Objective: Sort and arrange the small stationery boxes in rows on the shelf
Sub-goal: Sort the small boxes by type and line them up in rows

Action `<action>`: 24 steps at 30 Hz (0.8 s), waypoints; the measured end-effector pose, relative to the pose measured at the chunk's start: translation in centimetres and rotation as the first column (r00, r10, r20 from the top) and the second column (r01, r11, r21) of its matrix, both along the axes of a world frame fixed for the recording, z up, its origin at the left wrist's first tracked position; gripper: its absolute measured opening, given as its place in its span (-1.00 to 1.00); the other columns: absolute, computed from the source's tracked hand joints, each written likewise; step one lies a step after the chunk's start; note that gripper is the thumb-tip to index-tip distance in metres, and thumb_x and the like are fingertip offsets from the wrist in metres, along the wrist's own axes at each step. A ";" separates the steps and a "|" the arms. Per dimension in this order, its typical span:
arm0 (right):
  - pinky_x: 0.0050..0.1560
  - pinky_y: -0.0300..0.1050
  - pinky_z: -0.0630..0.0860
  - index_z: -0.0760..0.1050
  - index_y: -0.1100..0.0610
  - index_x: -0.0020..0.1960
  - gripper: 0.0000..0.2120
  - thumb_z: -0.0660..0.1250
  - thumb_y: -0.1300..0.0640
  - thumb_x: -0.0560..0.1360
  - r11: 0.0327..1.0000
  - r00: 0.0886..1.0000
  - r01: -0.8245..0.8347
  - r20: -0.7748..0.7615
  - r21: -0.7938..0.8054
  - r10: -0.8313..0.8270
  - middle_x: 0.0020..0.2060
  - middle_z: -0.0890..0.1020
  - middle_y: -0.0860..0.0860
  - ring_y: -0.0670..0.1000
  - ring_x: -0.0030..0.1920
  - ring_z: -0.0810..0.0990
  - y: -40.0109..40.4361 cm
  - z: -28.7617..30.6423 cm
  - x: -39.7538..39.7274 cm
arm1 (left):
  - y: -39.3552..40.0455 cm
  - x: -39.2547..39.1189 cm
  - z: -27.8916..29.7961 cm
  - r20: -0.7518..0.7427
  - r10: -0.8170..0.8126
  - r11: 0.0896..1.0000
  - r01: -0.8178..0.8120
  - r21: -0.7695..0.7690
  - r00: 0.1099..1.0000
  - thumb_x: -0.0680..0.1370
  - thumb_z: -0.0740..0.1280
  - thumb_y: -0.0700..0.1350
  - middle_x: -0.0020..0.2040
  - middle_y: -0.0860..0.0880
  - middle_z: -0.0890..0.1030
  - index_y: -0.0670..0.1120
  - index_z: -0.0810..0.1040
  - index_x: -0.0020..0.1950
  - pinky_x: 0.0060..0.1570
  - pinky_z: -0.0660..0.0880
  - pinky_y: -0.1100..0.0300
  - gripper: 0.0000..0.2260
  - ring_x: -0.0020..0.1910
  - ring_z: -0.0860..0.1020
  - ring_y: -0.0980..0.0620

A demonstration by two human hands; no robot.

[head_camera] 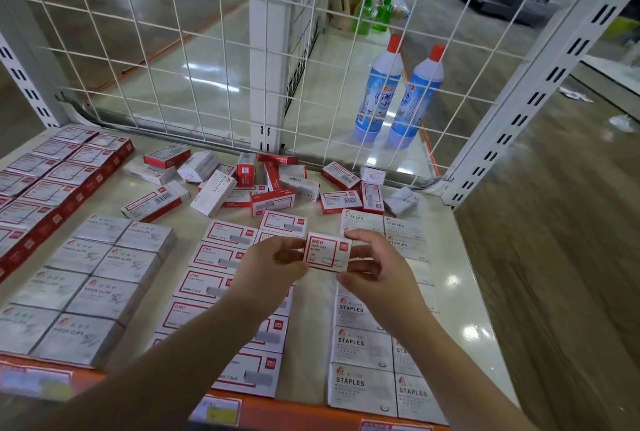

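Paper-clip box, white with a red frame, held above the shelf near its middle, label up. Pinched at its left end by the left hand, fingers curled on the edge; gripped at its right end by the right hand, fingers curled over the top and thumb below. Directly beneath, a double column of red-framed staple boxes laid flat, running toward the orange front edge, partly hidden by both forearms. Just right of that, a double column of white STAPLES boxes, its middle covered by the right hand. To the left, a block of grey PAPER CLIPS boxes in neat pairs, and farther left, rows of red-sided boxes reaching the shelf's corner. Behind the hands, a loose heap of unsorted boxes, some on edge, some upside down, spread along the white wire-grid back panel. Beyond the grid, two blue bottles with red caps standing on a lower shelf, and green bottles farther back.
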State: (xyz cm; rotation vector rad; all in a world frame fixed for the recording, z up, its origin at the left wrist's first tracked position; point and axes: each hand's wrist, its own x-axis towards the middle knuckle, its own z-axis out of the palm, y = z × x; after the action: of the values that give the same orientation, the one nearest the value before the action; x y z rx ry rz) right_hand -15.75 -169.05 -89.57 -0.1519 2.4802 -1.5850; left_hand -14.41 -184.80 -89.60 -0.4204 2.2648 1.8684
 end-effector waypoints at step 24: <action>-0.05 -0.31 0.54 0.41 0.00 0.25 -0.57 0.37 0.28 0.45 0.997 1.000 -0.030 -0.007 0.066 0.031 -0.02 0.61 -0.10 -0.17 -0.03 0.58 1.0 0.6 -0.3 | 0.1 0.3 0.5 0.003 -0.033 0.992 0.033 -0.122 0.999 0.56 0.28 -0.11 -0.16 0.20 0.51 -0.04 0.48 0.24 -0.45 0.39 0.52 -0.75 -0.18 0.47 0.26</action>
State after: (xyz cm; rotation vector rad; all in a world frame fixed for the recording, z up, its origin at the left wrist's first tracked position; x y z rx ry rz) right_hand -16.09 -168.09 -88.93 -0.1858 2.5203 -1.4911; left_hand -14.10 -184.66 -89.12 -0.3989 2.3782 1.7203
